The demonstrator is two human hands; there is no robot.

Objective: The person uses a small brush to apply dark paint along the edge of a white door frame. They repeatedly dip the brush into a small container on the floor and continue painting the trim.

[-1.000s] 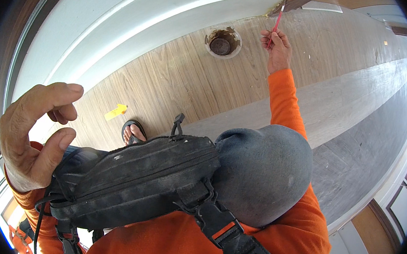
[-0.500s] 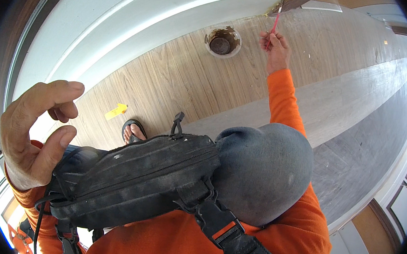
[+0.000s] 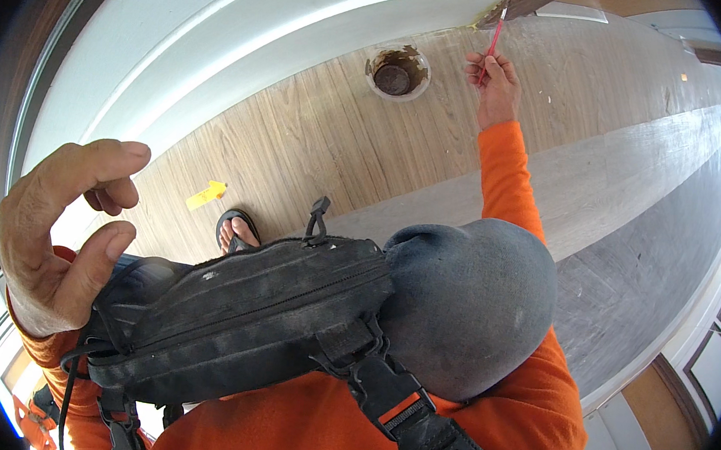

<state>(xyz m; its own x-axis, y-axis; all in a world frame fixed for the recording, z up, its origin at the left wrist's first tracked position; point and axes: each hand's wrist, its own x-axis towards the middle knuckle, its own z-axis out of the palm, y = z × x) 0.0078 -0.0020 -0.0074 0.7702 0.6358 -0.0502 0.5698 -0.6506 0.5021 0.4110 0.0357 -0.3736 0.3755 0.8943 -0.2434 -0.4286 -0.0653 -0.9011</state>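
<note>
A thin red pencil-like stick (image 3: 493,45) is pinched in the right hand (image 3: 494,87) just beside the round rusty floor drain (image 3: 397,73) – the left hand (image 3: 59,237), fingers loosely curled and empty, hovers well apart from that drain, against the black zippered chest bag (image 3: 241,317).

Bare floor (image 3: 317,135) lies open around the drain hole (image 3: 395,74); a black bag (image 3: 242,309) blocks the left hand (image 3: 59,241) below.
</note>
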